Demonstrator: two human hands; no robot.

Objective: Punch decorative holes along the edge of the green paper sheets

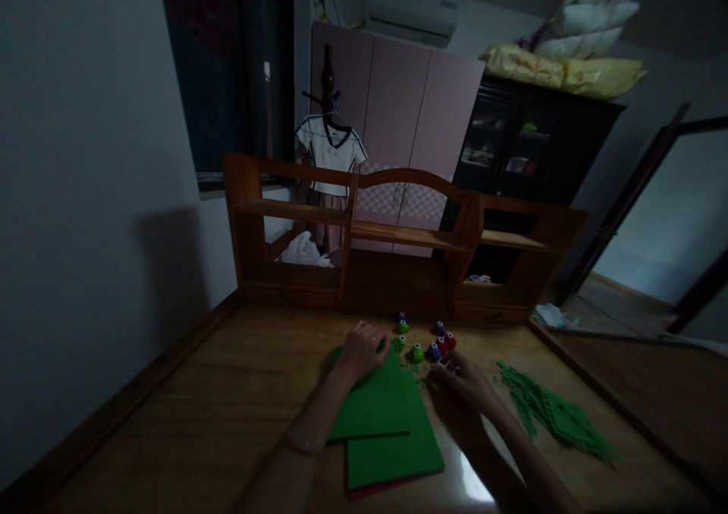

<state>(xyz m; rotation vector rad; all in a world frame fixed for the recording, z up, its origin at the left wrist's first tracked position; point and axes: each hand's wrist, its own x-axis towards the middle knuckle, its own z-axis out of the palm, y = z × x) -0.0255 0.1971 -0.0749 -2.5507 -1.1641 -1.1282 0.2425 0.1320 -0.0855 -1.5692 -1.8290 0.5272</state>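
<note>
My left hand (pixel 362 351) rests at the far end of a stack of green sheets (pixel 378 400), its fingers curled; whatever lies between them is hidden. To the right, my right hand (pixel 463 377) has its fingers bent together, with a small whitish bit showing at the tips, too dark to name. Between and beyond the hands stand several small knob-like pieces that look like craft punches: green (pixel 417 352), purple (pixel 434 351) and red (pixel 450 340), each with a white-ringed top. Tiny green scraps (pixel 422 382) lie among them on the wooden table.
Cut green sheets with holes and strips (pixel 554 412) lie in a pile at the right. A wooden shelf unit (pixel 403 233) stands along the table's back edge. A wall (pixel 85 233) borders the left side. A sheet with a red edge (pixel 387 490) shows under the green stack.
</note>
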